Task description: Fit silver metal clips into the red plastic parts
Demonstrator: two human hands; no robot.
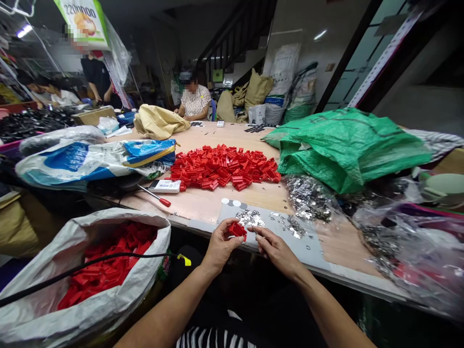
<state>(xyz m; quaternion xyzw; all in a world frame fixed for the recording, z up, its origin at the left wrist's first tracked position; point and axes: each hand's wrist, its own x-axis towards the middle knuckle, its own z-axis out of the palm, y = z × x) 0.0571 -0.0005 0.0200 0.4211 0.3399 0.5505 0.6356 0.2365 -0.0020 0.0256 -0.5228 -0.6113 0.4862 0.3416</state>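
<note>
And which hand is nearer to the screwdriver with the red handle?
Left. The left hand is right of the screwdriver and closer to the body; the right hand is farther right.

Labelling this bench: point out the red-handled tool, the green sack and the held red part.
Red-handled tool (165,202): head view, on the handle.
Green sack (344,145): head view, on its middle.
Held red part (238,231): head view, on its middle.

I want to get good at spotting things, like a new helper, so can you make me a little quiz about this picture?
1. True or false: the left hand holds a blue piece.
2. Which side of the red pile is the big green bag on? A) left B) right
3. Fill in: the screwdriver has a ____ handle.

Key: 1 false; 2 B; 3 red.
</note>
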